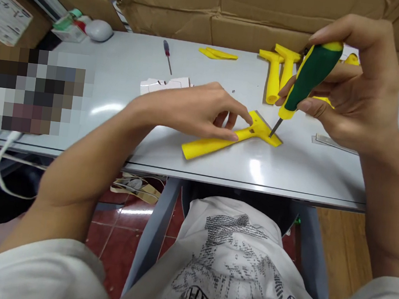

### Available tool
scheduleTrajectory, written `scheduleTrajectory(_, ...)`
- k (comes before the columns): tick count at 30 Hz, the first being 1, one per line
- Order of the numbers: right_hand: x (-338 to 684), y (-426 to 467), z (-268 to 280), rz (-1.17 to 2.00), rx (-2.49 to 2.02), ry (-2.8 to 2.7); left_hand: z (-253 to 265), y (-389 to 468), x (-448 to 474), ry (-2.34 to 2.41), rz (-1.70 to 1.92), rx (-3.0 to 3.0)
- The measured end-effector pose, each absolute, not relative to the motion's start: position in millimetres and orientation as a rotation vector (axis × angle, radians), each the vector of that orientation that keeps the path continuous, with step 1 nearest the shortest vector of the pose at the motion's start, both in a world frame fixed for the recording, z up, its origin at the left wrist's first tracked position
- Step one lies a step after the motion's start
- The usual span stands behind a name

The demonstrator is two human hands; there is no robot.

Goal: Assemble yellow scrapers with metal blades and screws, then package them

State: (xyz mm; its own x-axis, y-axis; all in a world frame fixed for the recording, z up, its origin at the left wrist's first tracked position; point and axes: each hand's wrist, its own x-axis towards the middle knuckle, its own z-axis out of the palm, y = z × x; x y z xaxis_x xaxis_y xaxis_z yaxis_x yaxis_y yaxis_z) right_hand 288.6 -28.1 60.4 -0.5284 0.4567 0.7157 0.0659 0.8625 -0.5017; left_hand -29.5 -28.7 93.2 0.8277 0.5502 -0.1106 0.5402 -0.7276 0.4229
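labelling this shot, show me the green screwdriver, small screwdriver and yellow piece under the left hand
Green screwdriver [301,86], head view, on its handle.
Small screwdriver [166,50], head view, on its handle.
Yellow piece [217,145], head view, its long stem.

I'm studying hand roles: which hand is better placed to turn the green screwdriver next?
Probably the right hand: it holds the green screwdriver, tip at the yellow piece the left hand touches.

Left hand: palm down, thumb and index finger spread, tips on the yellow T-piece
Left forearm: slanting in from its left
Right hand: raised, right of it, fingers curled gripping
Right forearm: steeply upright
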Motion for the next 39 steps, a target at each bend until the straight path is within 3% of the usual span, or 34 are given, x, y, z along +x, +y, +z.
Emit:
scheduleTrajectory(7,286.3,-19.1,50.7,0.228,-0.501,-2.011,70.9,-40.2,-18.9,0.450,0.166,2.440)
scheduleTrajectory(15,283.2,-27.0,49.9,0.016,-0.723,-1.997,44.4,-68.4,4.0,0.262,0.334,2.718)
scheduleTrajectory(22,295.4,-5.5,40.6,0.014,-0.677,-1.945,57.2,-38.8,-21.1,0.560,0.249,2.692)
scheduleTrajectory(28,296.9,-5.1,42.5,0.265,-0.589,-1.985,87.7,-18.5,-37.3,0.852,-0.044,2.631)
scheduleTrajectory(33,288.6,-7.3,37.7,0.202,-0.545,-1.966,113.9,4.4,-89.5,1.191,0.094,2.705)
scheduleTrajectory(39,290.3,-4.3,36.2,0.134,-0.549,-1.984,109.2,29.9,-136.9,1.564,-0.658,2.507)
